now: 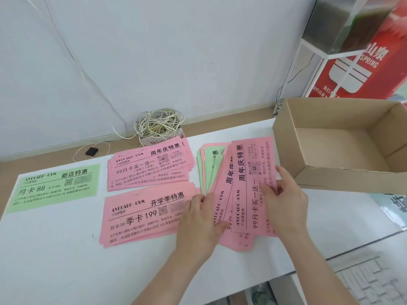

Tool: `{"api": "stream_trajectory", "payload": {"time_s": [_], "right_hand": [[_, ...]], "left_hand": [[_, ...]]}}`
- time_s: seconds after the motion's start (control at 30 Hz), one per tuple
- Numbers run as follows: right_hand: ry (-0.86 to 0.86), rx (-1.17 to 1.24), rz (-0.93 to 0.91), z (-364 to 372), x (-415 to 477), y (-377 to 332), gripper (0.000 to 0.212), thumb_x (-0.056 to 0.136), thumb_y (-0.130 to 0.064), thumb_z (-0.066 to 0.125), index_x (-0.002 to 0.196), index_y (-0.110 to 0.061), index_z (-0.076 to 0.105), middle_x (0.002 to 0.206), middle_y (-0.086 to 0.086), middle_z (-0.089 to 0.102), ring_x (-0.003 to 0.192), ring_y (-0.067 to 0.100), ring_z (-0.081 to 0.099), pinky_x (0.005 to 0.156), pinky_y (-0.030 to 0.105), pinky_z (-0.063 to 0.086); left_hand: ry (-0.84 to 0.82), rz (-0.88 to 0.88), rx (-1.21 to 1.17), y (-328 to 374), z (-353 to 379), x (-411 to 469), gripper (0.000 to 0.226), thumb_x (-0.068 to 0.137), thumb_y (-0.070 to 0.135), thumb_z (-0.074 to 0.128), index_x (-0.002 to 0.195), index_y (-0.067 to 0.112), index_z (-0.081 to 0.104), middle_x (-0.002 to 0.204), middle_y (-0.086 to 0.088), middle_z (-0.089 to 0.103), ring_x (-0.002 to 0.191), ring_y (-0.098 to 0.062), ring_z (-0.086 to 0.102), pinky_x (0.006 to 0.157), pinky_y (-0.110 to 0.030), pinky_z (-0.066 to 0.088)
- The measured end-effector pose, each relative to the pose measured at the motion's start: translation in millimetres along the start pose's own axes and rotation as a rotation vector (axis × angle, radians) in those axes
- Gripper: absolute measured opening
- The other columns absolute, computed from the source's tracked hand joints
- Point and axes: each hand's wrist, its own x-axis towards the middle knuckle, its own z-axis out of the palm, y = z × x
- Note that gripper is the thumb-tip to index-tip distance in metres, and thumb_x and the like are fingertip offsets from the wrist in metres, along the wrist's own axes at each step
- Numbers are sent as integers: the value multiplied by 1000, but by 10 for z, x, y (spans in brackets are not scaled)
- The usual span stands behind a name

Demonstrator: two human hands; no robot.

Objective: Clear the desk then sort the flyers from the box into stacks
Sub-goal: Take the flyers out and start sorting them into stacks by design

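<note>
Now, across the white worktop [66, 260], the box [330, 177] stands empty at right. The matching pink stack [149, 166] lies left of and beyond the unsorted pile [222, 194]. The top flyer [253, 172], long axis pointing away, sits pinched in the grip of the right hand [284, 205], the nearer one; the left hand [198, 219] presses the pile.

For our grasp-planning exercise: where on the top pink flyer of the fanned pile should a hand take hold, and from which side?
Pinch the top pink flyer at its right long edge, coming from the right. It lies flat and thin, and the pile fans out leftward beneath, leaving that edge free. The right hand pinches there, thumb on top.
</note>
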Motion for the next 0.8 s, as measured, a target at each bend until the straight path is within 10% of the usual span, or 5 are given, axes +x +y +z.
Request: {"api": "stream_trajectory", "payload": {"time_s": [0.27, 0.67, 0.8], "right_hand": [[-70, 416, 123, -160, -55, 106, 25, 88, 0, 61, 89, -24, 69, 85, -7, 73, 80, 15, 69, 74, 36, 56], [-86, 751, 366, -69, -65, 251, 22, 88, 4, 61, 102, -12, 61, 99, 6, 73, 88, 20, 71, 77, 35, 56], [-74, 733, 380, -75, -99, 257, 23, 86, 0, 64, 101, -15, 57, 100, 8, 72, 86, 22, 70, 76, 40, 56]], "left_hand": [[95, 2, -12, 10, -39, -2, 67, 78, 54, 65, 134, 23, 47, 126, 2, 45, 116, -18, 36, 100, -30, 31], [-86, -148, -454, 371, -154, 127, 44, 77, 57, 66, 109, 29, 56, 96, 12, 60, 95, -12, 58, 86, -40, 49], [-128, -117, -467, 569, -167, 38, 47, 77, 29, 74, 106, 36, 39, 102, 17, 63, 90, -6, 64, 82, -37, 53]]}}
